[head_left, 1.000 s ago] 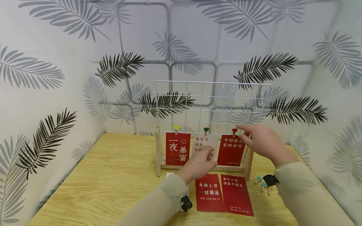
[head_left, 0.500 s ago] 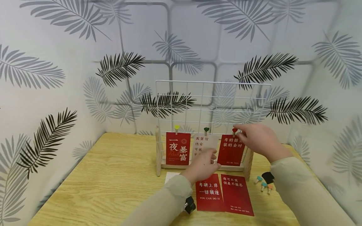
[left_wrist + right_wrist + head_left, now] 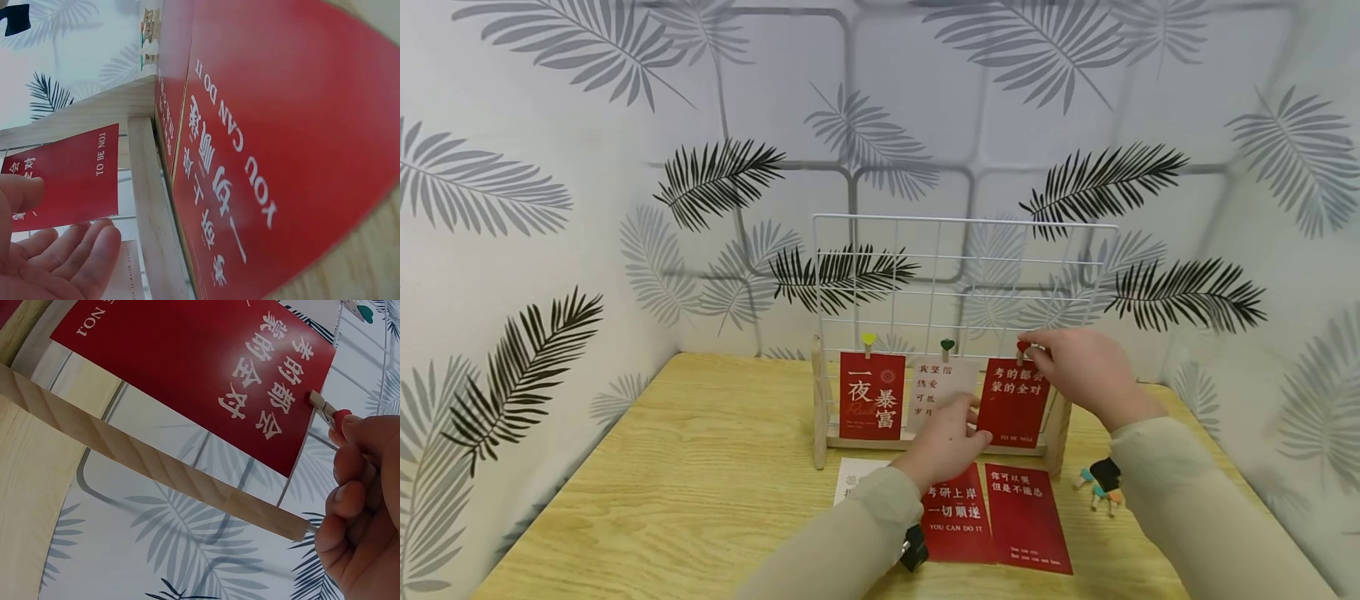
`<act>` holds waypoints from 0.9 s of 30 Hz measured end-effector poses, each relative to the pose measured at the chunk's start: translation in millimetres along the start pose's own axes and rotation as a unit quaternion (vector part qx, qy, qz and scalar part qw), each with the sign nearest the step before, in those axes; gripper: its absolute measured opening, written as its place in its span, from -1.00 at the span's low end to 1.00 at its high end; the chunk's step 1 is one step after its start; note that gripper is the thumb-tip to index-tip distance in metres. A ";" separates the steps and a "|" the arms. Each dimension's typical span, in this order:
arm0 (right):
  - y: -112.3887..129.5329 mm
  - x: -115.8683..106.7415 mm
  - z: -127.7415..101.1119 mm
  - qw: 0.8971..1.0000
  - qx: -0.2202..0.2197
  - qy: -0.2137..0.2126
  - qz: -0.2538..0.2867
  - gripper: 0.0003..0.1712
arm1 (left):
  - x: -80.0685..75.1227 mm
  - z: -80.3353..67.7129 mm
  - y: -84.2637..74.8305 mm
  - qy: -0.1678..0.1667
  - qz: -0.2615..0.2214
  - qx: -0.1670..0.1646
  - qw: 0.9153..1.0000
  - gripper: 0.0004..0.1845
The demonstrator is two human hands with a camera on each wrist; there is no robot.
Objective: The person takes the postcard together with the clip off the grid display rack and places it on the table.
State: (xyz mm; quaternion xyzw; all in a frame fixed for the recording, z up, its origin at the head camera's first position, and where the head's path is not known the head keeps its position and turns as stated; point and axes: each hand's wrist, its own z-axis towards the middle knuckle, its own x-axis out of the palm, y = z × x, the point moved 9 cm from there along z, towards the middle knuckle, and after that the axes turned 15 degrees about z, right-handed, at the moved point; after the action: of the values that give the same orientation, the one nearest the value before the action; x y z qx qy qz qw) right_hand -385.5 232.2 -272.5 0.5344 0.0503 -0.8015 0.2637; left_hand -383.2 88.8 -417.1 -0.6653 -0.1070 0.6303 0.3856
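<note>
A white wire grid (image 3: 962, 267) stands on a wooden stand (image 3: 818, 417) in the middle of the table. Three cards hang from it: a red one under a yellow heart clip (image 3: 868, 340), a white one (image 3: 936, 385) under a green heart clip (image 3: 947, 345), and a red card (image 3: 1018, 400) at the right. My right hand (image 3: 1075, 367) pinches the red heart clip (image 3: 1022, 347) (image 3: 331, 412) at that card's top edge (image 3: 206, 362). My left hand (image 3: 951, 437) (image 3: 50, 250) holds the same card (image 3: 69, 181) at its lower left corner, thumb on its face.
Two red cards (image 3: 955, 508) (image 3: 1026, 517) (image 3: 262, 125) lie flat in front of the stand, with a white card (image 3: 853, 483) to their left. Several small loose clips (image 3: 1093, 493) lie at the right. Leaf-patterned walls close in behind and on both sides.
My left hand slid right from the white card to the right red card's lower corner. My right hand drew in from the grid's right edge onto the red heart clip.
</note>
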 end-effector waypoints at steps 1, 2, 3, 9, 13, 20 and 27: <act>0.2 0.1 -0.3 1.000 -0.001 -0.005 0.000 -0.71 | -0.3 0.1 -0.4 -0.003 -0.002 0.001 1.000 -0.48; 0.3 0.4 -0.7 1.000 0.000 -0.009 0.001 -0.72 | -0.5 0.2 -0.8 -0.006 -0.005 0.002 1.000 -0.50; 0.5 0.6 -1.0 1.000 0.000 -0.012 0.002 -0.72 | -0.5 0.4 -1.0 -0.009 -0.009 0.003 1.000 -0.52; 0.3 2.1 -1.0 0.999 0.013 -0.030 0.009 -0.74 | -2.7 2.5 -4.4 -0.032 -0.008 0.011 0.999 -0.65; -1.0 2.2 -0.2 0.999 0.023 -0.040 0.012 -0.75 | -4.9 5.5 -6.9 -0.054 0.005 0.015 0.998 -0.72; -2.9 5.0 -1.5 0.998 0.011 -0.064 0.009 -0.77 | -6.7 9.2 -8.3 -0.081 0.016 0.010 0.996 -0.83; -4.8 4.4 -3.1 0.997 0.018 -0.079 0.017 -0.79 | -7.9 10.5 -10.3 -0.094 0.022 0.015 0.995 -0.93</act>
State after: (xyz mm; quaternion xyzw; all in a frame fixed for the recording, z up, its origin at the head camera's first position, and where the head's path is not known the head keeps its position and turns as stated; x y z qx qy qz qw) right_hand -386.6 235.8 -278.6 0.4748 0.0057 -0.8376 0.2702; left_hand -390.7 94.8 -403.5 -0.5996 -0.1188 0.6998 0.3697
